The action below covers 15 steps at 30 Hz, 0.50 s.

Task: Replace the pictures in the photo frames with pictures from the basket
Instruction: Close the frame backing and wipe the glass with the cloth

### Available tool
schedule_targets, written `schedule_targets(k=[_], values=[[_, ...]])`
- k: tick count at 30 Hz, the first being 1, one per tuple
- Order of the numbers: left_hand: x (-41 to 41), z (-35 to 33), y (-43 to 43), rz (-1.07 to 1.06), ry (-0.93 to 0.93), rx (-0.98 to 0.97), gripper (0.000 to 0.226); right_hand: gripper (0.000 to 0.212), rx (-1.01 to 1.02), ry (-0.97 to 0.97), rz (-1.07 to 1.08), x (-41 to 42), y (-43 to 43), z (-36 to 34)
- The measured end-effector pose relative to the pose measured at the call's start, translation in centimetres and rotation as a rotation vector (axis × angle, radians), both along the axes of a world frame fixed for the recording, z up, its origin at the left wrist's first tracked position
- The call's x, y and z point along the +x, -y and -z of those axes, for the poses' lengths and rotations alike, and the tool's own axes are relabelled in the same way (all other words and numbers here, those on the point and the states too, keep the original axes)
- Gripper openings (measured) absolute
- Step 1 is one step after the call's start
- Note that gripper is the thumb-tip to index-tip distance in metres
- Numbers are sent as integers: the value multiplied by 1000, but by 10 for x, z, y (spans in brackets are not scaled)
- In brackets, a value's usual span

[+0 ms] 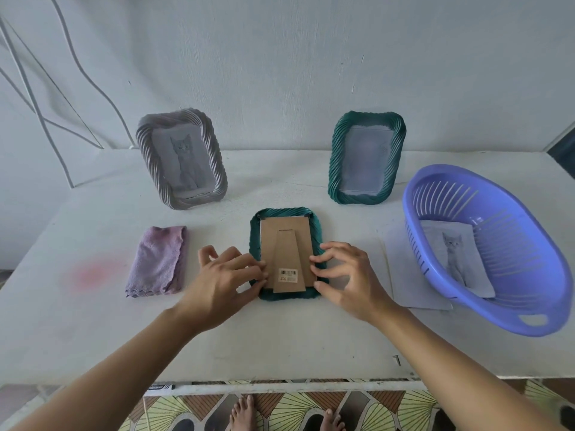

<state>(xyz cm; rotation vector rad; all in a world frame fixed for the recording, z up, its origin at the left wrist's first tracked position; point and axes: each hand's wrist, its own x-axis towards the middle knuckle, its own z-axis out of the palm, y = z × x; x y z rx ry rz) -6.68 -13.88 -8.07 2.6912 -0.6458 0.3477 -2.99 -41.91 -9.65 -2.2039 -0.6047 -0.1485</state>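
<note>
On the white tabletop (280, 337) in front of us a dark green plastic photo frame with a twisted-rope rim (287, 253) lies face down, its brown cardboard backing with fold-out stand (287, 250) turned up and a small barcode sticker (287, 274) near the stand's lower end. Our left hand (224, 275) rests at the frame's left edge, fingers loosely spread, the fingertips (259, 270) pressing on the rim and the edge of the backing; it grips nothing. Our right hand (345, 275) sits at the right edge, fingers curled, the tips touching the backing's side and the thumb at the lower right corner (whether it is pinching a tab we cannot tell). Behind stand two more frames, upright and well apart: a grey rope-rimmed frame (182, 158) at the left showing a kitten picture, and a second green rope-rimmed frame (367, 157) at the right whose picture is too blurred to read. A folded lilac cloth (158, 262) lies left of our hands. At the right a tilted purple slotted plastic basket (485, 244) holds a kitten print (457, 259), and a pale sheet of paper (410, 275) lies flat partly under it.
</note>
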Motion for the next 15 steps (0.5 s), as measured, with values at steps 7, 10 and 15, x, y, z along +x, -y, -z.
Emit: schedule_targets(k=[7, 10, 15], values=[[-11, 11, 8, -138, -34, -168, 19, 17, 41, -62, 29, 0, -1, 0], [-13, 9, 6, -132, -81, -178, 17, 17, 69, -65, 50, -1, -3, 0], [-11, 7, 7, -132, -102, -190, 18, 16, 87, -65, 73, -2, -6, 0]])
